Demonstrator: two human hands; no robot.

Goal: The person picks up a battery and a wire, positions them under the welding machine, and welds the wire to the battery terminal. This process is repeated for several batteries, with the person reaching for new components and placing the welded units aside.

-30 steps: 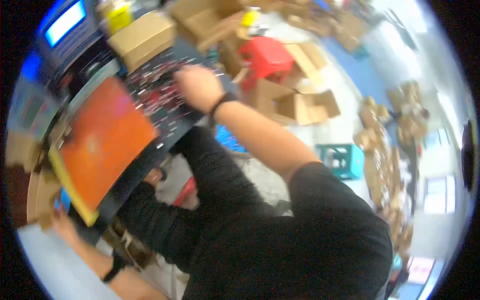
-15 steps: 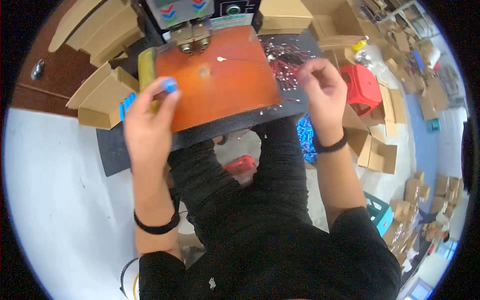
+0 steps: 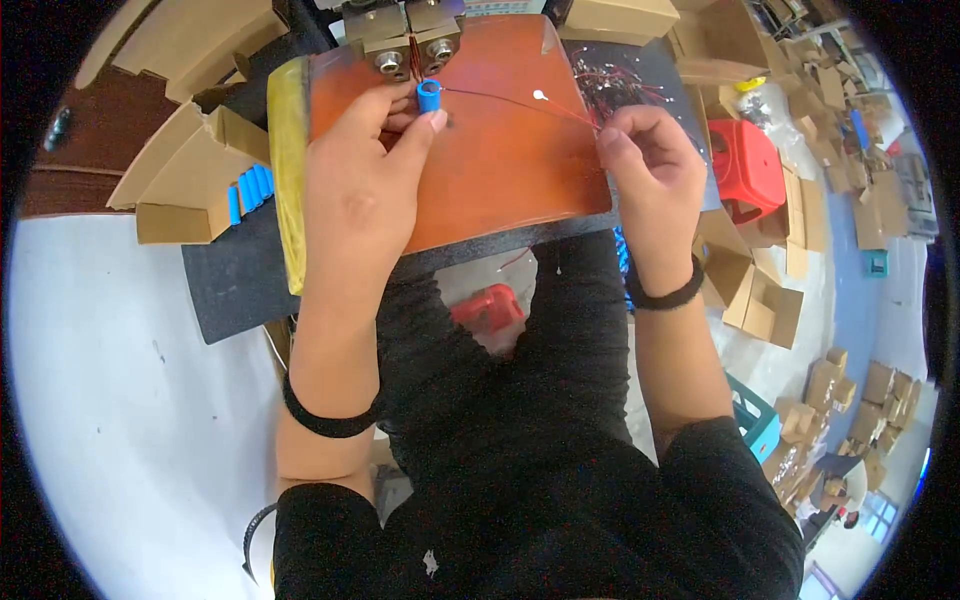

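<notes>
My left hand (image 3: 370,180) pinches a small blue cylindrical battery cell (image 3: 429,98) between thumb and fingers. The cell's top end is at the copper-coloured electrode tips (image 3: 416,58) of a bench spot welder (image 3: 400,30); whether they touch is hard to tell. Pinched in my right hand (image 3: 652,160) is a thin red and dark lead wire (image 3: 510,100). One strand runs left to the top of the cell, and another ends in a small white tip (image 3: 540,95) above the orange work mat (image 3: 510,170).
A heap of similar wires (image 3: 615,85) lies right of the mat. At left, an open cardboard box (image 3: 175,222) holds several blue cells (image 3: 250,190), near a yellow wrapped strip (image 3: 288,180). A red plastic stool (image 3: 745,170) and more cartons stand at right.
My left hand has carried the battery cell right and forward to the welder's electrodes. The wire now stretches between my right hand and the cell. The view has shifted slightly.
</notes>
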